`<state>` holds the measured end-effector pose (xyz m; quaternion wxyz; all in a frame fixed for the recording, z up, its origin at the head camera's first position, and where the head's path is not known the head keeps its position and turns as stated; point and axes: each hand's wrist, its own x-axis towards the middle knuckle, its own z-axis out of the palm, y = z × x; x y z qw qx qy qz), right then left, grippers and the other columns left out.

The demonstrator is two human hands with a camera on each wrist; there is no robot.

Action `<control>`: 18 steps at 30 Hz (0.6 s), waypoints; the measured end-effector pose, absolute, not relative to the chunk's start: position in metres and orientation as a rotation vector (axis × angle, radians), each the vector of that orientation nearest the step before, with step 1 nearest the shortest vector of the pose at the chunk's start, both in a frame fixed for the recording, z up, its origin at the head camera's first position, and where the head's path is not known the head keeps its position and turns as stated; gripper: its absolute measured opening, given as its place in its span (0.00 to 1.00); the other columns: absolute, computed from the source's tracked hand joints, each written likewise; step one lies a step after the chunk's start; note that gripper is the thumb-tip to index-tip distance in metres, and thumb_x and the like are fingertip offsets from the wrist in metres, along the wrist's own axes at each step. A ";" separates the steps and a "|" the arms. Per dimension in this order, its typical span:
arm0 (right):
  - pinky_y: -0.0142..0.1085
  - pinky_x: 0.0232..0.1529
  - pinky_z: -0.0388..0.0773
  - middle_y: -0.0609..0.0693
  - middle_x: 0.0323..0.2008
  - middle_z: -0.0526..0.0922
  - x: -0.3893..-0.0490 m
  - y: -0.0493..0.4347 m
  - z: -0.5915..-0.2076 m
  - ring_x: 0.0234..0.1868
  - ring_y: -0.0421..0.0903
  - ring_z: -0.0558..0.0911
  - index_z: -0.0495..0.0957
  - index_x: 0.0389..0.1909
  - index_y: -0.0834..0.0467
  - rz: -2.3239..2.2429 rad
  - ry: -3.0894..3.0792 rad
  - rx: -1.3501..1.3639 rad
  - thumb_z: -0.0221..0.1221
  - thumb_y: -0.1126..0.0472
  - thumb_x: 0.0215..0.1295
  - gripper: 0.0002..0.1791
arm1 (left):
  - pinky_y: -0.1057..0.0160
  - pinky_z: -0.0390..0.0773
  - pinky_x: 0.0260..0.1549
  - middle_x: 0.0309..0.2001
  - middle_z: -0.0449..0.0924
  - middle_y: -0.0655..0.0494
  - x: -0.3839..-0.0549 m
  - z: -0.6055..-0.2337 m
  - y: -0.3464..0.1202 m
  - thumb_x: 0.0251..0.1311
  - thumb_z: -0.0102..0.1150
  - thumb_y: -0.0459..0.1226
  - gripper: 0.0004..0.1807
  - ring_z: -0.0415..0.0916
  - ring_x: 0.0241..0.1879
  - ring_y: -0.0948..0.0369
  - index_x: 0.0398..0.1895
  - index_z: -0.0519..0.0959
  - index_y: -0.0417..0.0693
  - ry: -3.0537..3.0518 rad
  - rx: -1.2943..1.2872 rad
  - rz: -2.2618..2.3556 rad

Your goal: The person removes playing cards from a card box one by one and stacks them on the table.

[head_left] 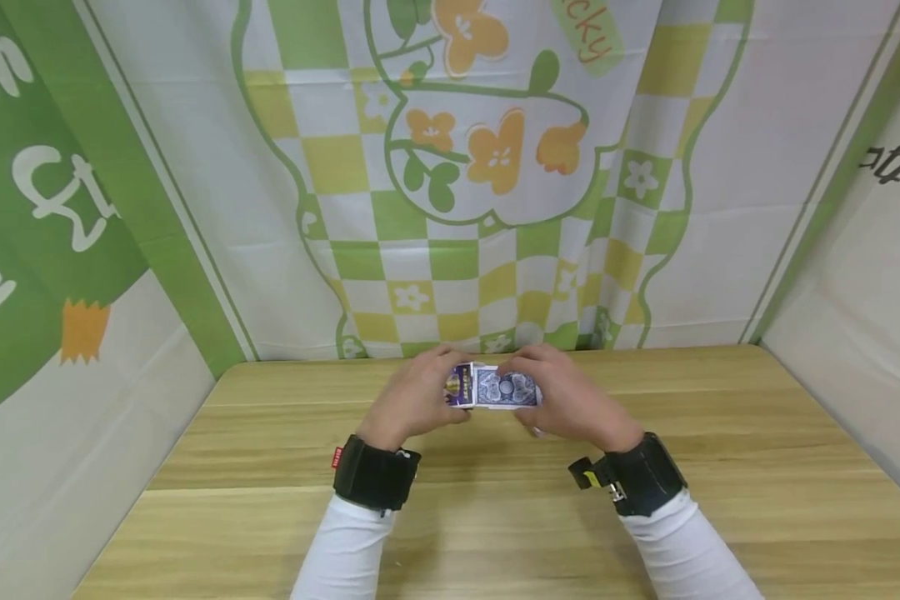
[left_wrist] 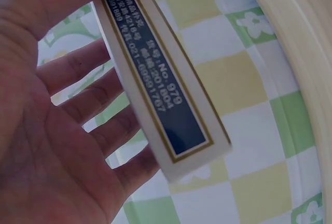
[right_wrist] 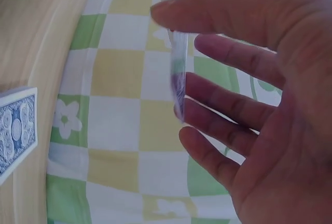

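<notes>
My left hand grips a playing card box between thumb and fingers. In the left wrist view the side of the box shows a dark blue panel with white print and a gold border. My right hand pinches a thin stack of blue-backed playing cards, lined up with the box's right end. Seen edge-on in the right wrist view, the cards stand between thumb and fingers, their far end at the box's mouth. More blue-backed cards lie on the table at that view's left.
A light wooden table extends beneath both hands. Behind it hangs a checked green, yellow and white cloth with flower prints. Printed cloth walls close in the left and right sides.
</notes>
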<state>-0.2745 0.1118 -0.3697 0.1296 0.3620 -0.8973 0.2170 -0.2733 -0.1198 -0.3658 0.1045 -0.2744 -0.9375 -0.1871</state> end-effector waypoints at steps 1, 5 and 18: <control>0.36 0.43 0.69 0.48 0.49 0.73 -0.275 0.113 -0.369 0.46 0.45 0.71 0.76 0.50 0.50 0.629 -2.608 1.047 0.68 0.59 0.40 0.29 | 0.64 0.69 0.41 0.48 0.72 0.60 -0.274 -0.366 -0.122 0.31 0.73 0.45 0.41 0.69 0.41 0.63 0.57 0.71 0.54 -2.761 -0.797 -0.558; 0.37 0.41 0.68 0.49 0.47 0.72 -0.277 0.121 -0.367 0.45 0.45 0.70 0.76 0.50 0.50 0.632 -2.624 1.001 0.68 0.60 0.41 0.29 | 0.63 0.70 0.38 0.45 0.72 0.59 -0.276 -0.365 -0.130 0.31 0.73 0.45 0.42 0.69 0.39 0.62 0.58 0.71 0.55 -2.763 -0.741 -0.593; 0.44 0.43 0.69 0.53 0.46 0.74 -0.287 0.135 -0.371 0.45 0.50 0.72 0.76 0.50 0.52 0.660 -2.667 0.717 0.67 0.46 0.44 0.30 | 0.61 0.72 0.37 0.47 0.71 0.52 -0.281 -0.365 -0.145 0.36 0.71 0.48 0.40 0.71 0.38 0.58 0.57 0.70 0.45 -2.632 -0.579 -0.677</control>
